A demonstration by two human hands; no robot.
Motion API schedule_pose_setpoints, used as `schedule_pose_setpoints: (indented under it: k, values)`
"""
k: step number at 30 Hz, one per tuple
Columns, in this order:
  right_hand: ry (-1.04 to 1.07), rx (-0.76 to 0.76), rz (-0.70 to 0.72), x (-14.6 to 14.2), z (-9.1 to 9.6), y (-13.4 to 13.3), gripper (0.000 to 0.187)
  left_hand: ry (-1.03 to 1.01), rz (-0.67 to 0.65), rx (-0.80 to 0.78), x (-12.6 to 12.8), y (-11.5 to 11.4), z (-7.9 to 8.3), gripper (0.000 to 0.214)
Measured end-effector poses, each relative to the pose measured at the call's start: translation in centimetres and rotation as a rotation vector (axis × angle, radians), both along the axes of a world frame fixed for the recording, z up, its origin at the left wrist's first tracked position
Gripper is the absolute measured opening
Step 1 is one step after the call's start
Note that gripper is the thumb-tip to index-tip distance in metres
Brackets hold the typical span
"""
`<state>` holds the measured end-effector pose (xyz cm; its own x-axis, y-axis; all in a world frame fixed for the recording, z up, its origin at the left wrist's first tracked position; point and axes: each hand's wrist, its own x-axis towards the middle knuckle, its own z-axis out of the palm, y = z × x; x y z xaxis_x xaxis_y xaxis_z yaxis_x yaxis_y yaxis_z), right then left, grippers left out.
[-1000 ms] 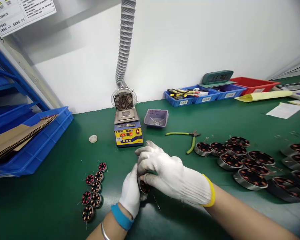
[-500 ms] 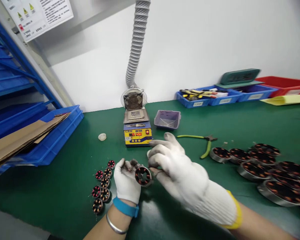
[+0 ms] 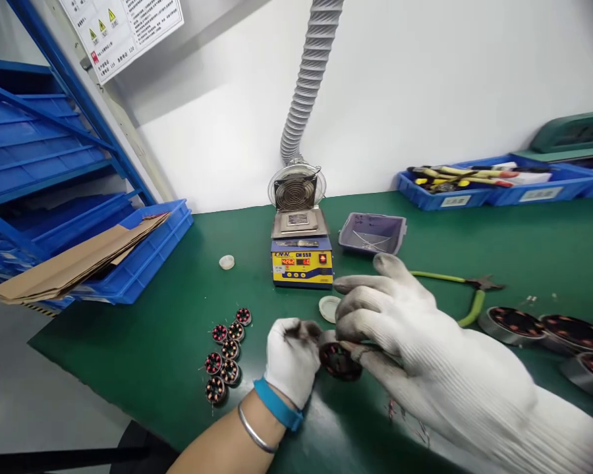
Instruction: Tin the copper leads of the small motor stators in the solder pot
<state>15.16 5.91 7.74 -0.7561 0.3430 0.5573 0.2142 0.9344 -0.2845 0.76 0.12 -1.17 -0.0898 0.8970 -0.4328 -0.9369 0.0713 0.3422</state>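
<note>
Both hands wear white knit gloves and meet over the green table mat near the front middle. My left hand point(image 3: 292, 359) is closed on a small round motor stator point(image 3: 339, 360) with copper windings, held just above the mat. My right hand point(image 3: 400, 329) pinches the stator's right side with thumb and lower fingers while the index finger points left. Thin loose wire ends point(image 3: 406, 417) trail below the right wrist. A cluster of several small red-wound stators point(image 3: 226, 351) lies just left of my left hand.
A yellow-blue solder pot point(image 3: 302, 253) stands behind the hands under a grey fume hose point(image 3: 308, 76). Nearby are a small white lid point(image 3: 329, 307), a grey scrap tray point(image 3: 373, 233), green-handled cutters point(image 3: 469, 295) and larger stators point(image 3: 516, 324) at right. Blue bins point(image 3: 143, 260) with cardboard sit left.
The view swung left and down, so everything shifted right. The hands opened up from a tight clasp, and the stator now shows between them; the right index finger stretched out.
</note>
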Motion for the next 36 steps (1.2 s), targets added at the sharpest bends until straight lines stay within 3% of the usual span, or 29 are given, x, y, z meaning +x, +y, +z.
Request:
schedule_pose_setpoints:
  k: [3, 5, 7, 10, 12, 14, 16, 17, 19, 22, 24, 27, 31, 34, 36]
  values:
    - [-0.026, -0.009, -0.007, -0.2, -0.6, 0.2, 0.012, 0.062, -0.479, 0.066, 0.3, -0.2, -0.5, 0.039]
    - [-0.028, -0.009, -0.008, -0.1, -1.0, 0.2, 0.012, 0.138, -0.586, 0.126, 0.5, -0.6, -0.4, 0.043]
    - [-0.016, -0.026, -0.058, 0.0, -1.4, 0.0, 0.012, 0.249, -0.481, 0.150, 0.8, -0.9, 0.0, 0.038]
    - [0.031, -0.188, -0.198, -0.2, -1.9, 0.3, 0.010, 0.559, -0.100, 0.184, 1.0, -1.0, 0.8, 0.037]
    - [0.048, -0.473, -0.267, -0.5, -2.4, 1.1, 0.012, 0.816, 0.182, 0.171, 1.2, -1.0, 0.9, 0.037]
    - [0.129, -0.807, -0.345, -0.7, -2.9, 2.4, 0.015, 0.999, 0.382, 0.123, 1.2, -0.9, 0.7, 0.040]
    - [0.323, -1.011, -0.440, -0.4, -3.1, 3.8, 0.024, 1.043, 0.469, 0.073, 1.1, -0.8, 0.4, 0.042]
    - [0.418, -1.038, -0.488, -0.1, -3.0, 4.3, 0.028, 1.022, 0.477, 0.063, 1.1, -0.8, 0.3, 0.041]
    - [0.400, -1.004, -0.530, 0.3, -2.7, 4.6, 0.030, 0.905, 0.436, 0.085, 0.9, -0.7, 0.3, 0.037]
    - [-0.127, -0.864, -0.416, 0.2, -2.5, 3.1, 0.019, 0.578, 0.317, 0.151, 0.4, -0.6, 0.7, 0.033]
    - [-0.359, -0.708, -0.371, -0.6, -2.9, 1.3, 0.015, 0.352, 0.269, 0.138, -0.1, -0.5, 0.8, 0.032]
    - [-0.329, -0.438, -0.462, -2.2, -4.1, -1.0, 0.026, 0.181, 0.267, 0.096, -0.7, -0.3, 0.7, 0.029]
    - [-0.346, -0.267, -0.546, -3.8, -4.9, -2.5, 0.032, 0.291, 0.282, 0.129, -0.6, 0.0, -0.1, 0.033]
    - [-0.363, -0.291, -0.556, -4.3, -4.8, -2.8, 0.028, 0.470, 0.325, 0.124, -0.1, 0.1, -0.5, 0.034]
    - [-0.311, -0.388, -0.507, -4.3, -5.1, -2.6, 0.028, 0.519, 0.342, 0.115, 0.0, 0.1, -0.5, 0.035]
